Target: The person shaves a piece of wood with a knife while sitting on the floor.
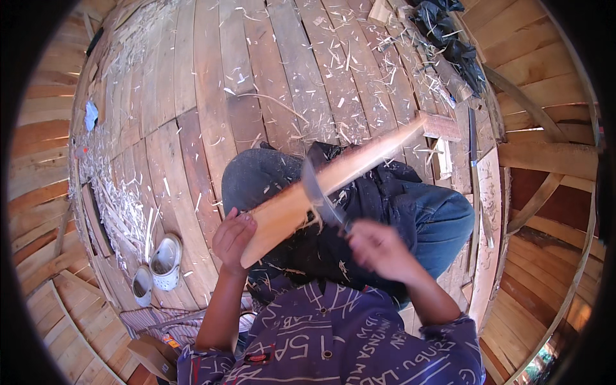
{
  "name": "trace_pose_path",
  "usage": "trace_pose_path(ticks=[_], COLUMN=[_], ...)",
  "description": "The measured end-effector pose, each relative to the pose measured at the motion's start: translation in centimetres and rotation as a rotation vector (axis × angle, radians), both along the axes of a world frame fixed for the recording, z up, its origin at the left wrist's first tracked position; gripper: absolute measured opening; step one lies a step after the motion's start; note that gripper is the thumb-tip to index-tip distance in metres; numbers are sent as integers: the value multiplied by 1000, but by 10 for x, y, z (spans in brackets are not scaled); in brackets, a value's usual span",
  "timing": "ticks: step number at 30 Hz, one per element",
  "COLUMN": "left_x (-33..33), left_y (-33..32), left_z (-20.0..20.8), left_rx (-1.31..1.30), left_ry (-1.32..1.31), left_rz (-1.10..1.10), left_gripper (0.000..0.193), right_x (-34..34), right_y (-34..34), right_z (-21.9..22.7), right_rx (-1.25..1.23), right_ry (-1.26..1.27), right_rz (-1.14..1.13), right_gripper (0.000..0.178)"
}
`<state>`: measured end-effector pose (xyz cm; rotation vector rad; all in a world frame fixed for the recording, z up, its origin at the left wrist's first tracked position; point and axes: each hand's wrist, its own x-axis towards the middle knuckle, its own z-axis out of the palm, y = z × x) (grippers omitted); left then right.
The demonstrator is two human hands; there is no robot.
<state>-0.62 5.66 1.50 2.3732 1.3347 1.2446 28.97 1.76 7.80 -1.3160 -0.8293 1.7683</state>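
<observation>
Across my lap lies a long, tapering piece of wood (276,219), broad at the near left and narrow toward the far right. My left hand (235,239) grips its broad end, fingers over the edge. My right hand (375,247), smeared by motion, is closed round the handle of a large knife (316,186). Its blade, also blurred, crosses the wood near the middle, and a curled shaving (314,218) hangs beside it. The narrow end reaches a reddish-brown wooden block (441,127). A dark cloth (366,192) covers part of my jeans, with chips on it.
Shavings lie over the plank floor (208,128), heaped at the left (122,218). Pale clogs (165,262) stand at the lower left near a striped cloth (173,319). Black plastic (452,45) lies at the far right. A long dark tool (473,138) rests by the right-hand plank wall (545,157).
</observation>
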Motion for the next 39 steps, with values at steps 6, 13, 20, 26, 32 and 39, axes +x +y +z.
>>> trace_pose_path(ticks=[6, 13, 20, 26, 32, 39], left_x=[6, 2, 0, 5, 6, 0], left_y=[-7, -3, -3, -1, -1, -2], left_z=[-1, 3, -1, 4, 3, 2], left_rx=[9, -3, 26, 16, 13, -27], left_ry=[-25, -17, -10, -20, -72, -51], left_rz=[72, 47, 28, 54, 71, 24], left_gripper=[10, 10, 8, 9, 9, 9], right_x=[6, 28, 2, 4, 15, -13], right_y=[20, 14, -13, 8, 10, 1], right_z=[1, 5, -2, -8, -5, -4], right_rx=[195, 98, -105, -42, -117, -224], right_ry=[22, -93, -53, -25, 132, 142], right_rz=[-583, 40, 240, -127, -253, 115], right_gripper=[32, 26, 24, 34, 41, 43])
